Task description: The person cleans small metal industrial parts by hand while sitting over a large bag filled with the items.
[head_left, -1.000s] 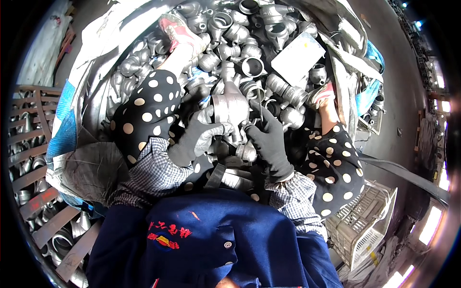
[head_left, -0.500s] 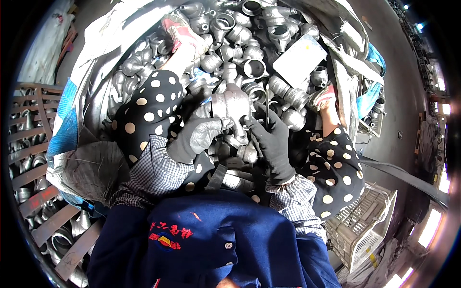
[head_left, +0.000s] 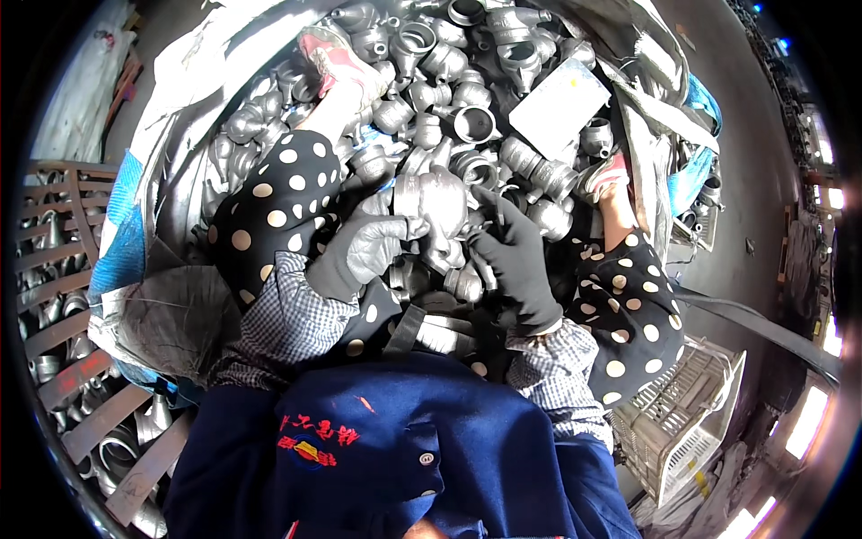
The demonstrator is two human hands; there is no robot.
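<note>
1. Rounded grey metal casting [head_left: 431, 205]: toward 12 o'clock from centre.
2. Grey-and-black-gloved left hand [head_left: 361, 253]: grasping its 8 o'clock side.
3. Black-gloved right hand [head_left: 514, 265]: at its 4 o'clock, fingers bent; cannot tell whether gripping.

At the centre of the frame, the fitting [head_left: 433, 202] is grey metal with a soft shine; the gloves [head_left: 518, 269] look like matt cloth. The lower-right crate [head_left: 690, 454] looks plastic, the jacket [head_left: 503, 440] smooth cloth.
</note>
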